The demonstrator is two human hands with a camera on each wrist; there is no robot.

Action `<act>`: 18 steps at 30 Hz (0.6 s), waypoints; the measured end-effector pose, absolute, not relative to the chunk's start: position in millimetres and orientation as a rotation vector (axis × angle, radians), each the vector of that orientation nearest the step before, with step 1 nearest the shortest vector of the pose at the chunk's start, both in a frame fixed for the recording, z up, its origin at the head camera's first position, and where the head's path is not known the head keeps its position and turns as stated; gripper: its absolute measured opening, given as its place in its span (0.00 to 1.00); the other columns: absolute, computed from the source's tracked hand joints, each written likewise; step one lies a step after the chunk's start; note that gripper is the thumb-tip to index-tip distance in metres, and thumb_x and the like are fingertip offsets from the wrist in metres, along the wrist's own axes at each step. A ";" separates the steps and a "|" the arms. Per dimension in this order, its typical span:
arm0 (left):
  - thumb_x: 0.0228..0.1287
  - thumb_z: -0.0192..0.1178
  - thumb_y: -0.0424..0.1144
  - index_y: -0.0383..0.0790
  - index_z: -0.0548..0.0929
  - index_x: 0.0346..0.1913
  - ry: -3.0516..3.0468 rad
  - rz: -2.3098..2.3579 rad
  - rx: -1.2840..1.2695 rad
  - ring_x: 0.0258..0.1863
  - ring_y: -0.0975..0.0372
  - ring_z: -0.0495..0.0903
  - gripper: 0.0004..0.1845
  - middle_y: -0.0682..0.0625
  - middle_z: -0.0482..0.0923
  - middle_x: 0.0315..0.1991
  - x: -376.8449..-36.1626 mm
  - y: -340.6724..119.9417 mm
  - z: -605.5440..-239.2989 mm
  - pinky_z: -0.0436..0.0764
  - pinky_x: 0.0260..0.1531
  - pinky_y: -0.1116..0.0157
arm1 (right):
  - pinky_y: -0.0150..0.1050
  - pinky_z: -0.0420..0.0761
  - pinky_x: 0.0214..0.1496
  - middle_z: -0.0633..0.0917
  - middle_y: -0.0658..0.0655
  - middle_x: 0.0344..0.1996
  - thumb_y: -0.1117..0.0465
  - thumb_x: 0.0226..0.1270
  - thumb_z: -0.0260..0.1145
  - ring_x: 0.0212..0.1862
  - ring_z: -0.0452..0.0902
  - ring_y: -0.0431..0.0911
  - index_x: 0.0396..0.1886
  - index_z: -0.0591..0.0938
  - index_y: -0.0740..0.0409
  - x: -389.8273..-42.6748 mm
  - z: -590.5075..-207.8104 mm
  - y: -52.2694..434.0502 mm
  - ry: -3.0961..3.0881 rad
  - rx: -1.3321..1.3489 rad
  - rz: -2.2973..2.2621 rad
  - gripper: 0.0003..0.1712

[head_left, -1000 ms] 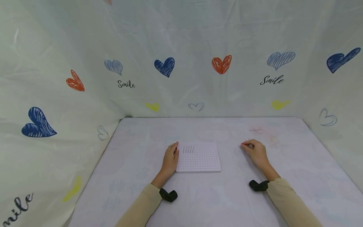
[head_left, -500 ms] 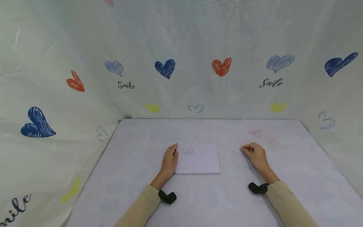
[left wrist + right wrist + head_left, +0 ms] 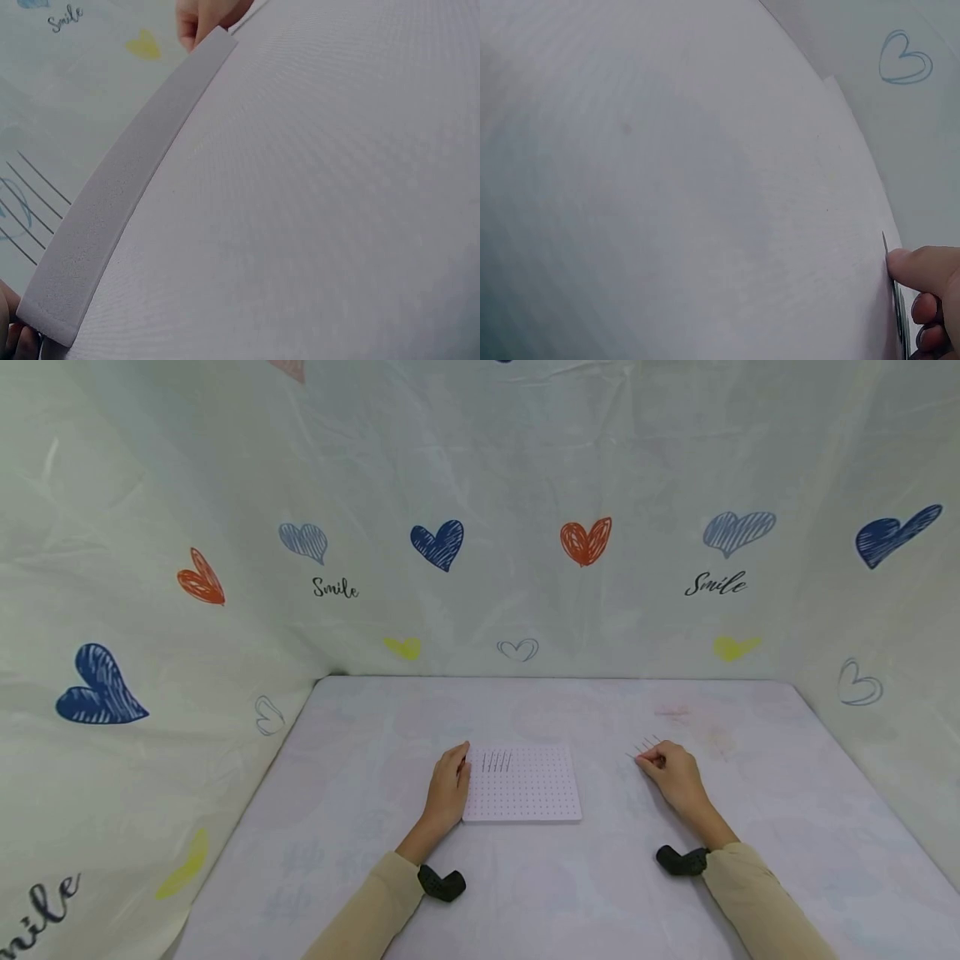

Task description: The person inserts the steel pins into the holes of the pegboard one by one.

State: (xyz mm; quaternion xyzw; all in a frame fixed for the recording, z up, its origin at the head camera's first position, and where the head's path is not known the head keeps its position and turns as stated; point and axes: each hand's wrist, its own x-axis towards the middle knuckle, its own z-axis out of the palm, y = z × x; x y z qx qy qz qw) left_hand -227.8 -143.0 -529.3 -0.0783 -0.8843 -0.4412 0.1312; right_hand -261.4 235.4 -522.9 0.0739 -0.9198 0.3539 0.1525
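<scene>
A white pegboard (image 3: pixel 540 785) with a grid of small holes lies on the table. Several thin dark metal pins (image 3: pixel 497 762) stand in a row near its far left corner. My left hand (image 3: pixel 447 785) holds the board's left edge; in the left wrist view the board's side (image 3: pixel 120 187) shows, with fingertips (image 3: pixel 26 339) at its near end. Right of the board, my right hand (image 3: pixel 677 777) pinches at a thin metal pin (image 3: pixel 894 292) low over the table, thumb against it. More loose pins (image 3: pixel 648 742) lie just beyond those fingertips, partly covered by the hand.
A pale table (image 3: pixel 540 893) carries everything, its far edge meeting a white curtain (image 3: pixel 510 460) printed with hearts and "Smile". A faint reddish mark (image 3: pixel 675 711) shows on the tabletop beyond the right hand. Each wrist wears a black camera (image 3: pixel 442 883).
My right hand has drawn slightly nearer to me, and more loose pins show by its fingertips. The left hand stays at the board's edge. The head view has tilted up a little.
</scene>
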 end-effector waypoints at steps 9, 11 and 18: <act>0.77 0.49 0.31 0.27 0.68 0.70 -2.584 -1.291 -0.214 0.62 0.44 0.70 0.22 0.34 0.69 0.65 -226.2 -142.4 -529.3 0.70 0.62 0.48 | 0.34 0.66 0.26 0.73 0.52 0.20 0.72 0.63 0.69 0.26 0.66 0.43 0.27 0.80 0.67 -263.1 -523.9 235.4 -2.665 0.293 1.027 0.07; 0.77 0.48 0.30 0.27 0.68 0.70 -2.587 -1.284 -0.215 0.62 0.44 0.70 0.22 0.34 0.69 0.65 -226.3 -142.2 -529.1 0.71 0.61 0.48 | 0.34 0.66 0.28 0.73 0.52 0.20 0.72 0.64 0.69 0.26 0.66 0.44 0.27 0.79 0.66 -263.8 -524.8 235.6 -2.669 0.296 1.019 0.08; 0.77 0.48 0.30 0.27 0.67 0.70 -2.588 -1.296 -0.211 0.63 0.44 0.69 0.22 0.33 0.68 0.66 -226.2 -141.7 -527.0 0.70 0.62 0.48 | 0.40 0.67 0.33 0.73 0.54 0.22 0.71 0.65 0.69 0.30 0.66 0.47 0.29 0.79 0.68 -264.5 -526.0 235.9 -2.674 0.292 0.982 0.07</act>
